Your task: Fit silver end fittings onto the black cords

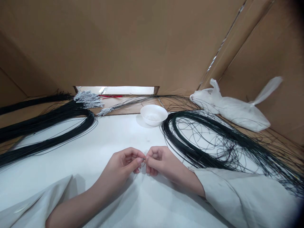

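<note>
My left hand (127, 161) and my right hand (158, 161) meet fingertip to fingertip over the white table. Thumb and forefinger of each are pinched together. Between them shows a small dark piece (143, 159), too small to name; both hands seem to grip it. Just beyond the hands stands a white bowl (154, 114) with small pale contents I cannot make out. To the right lies a looped bundle of dark thin wires (201, 155), near my right forearm.
On the left are more dark wire bundles (47, 123), some ending in white-and-black tips (88, 99). A smaller wire bunch (106, 110) lies behind the bowl. At the back right rests a white plastic bag (244, 112). Cardboard walls (133, 44) enclose the table, with a slot at the back.
</note>
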`<state>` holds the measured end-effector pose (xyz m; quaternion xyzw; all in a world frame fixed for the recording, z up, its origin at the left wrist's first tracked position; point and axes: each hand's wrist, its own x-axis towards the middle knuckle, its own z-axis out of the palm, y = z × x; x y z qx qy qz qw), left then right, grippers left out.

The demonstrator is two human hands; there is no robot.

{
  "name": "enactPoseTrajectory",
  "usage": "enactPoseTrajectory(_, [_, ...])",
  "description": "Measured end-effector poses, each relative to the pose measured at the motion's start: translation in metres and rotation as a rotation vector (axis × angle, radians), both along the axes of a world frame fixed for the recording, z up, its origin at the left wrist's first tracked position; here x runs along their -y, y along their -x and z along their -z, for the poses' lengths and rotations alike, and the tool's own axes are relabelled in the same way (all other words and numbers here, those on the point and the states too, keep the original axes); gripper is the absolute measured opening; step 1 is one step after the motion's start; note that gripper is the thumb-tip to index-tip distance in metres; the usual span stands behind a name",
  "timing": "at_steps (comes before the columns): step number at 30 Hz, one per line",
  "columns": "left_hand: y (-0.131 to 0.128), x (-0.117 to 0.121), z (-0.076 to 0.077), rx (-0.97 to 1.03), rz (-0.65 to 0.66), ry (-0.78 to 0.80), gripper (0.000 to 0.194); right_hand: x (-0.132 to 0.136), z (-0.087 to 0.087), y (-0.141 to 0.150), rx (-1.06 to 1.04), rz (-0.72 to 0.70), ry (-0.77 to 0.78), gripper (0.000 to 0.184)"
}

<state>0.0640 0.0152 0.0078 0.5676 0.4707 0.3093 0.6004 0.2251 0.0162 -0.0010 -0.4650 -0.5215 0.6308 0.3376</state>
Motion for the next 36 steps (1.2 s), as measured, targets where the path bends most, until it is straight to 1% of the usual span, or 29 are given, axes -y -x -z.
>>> enactPoseTrajectory(16, [0.0,-0.0014,0.0017,0.036,-0.008,0.001,0.01,0.0018,0.0008,-0.0011,-0.042,0.0,0.007,0.005])
enactPoseTrajectory(26, [0.0002,-0.0004,0.0,0.007,0.001,-0.002,0.011,0.0017,-0.0014,-0.0002,-0.019,-0.002,0.016,0.004])
enactPoseTrajectory(36, [0.001,-0.0005,0.0023,-0.011,-0.006,0.004,0.011,0.002,-0.0016,-0.0012,-0.02,-0.016,0.016,0.006])
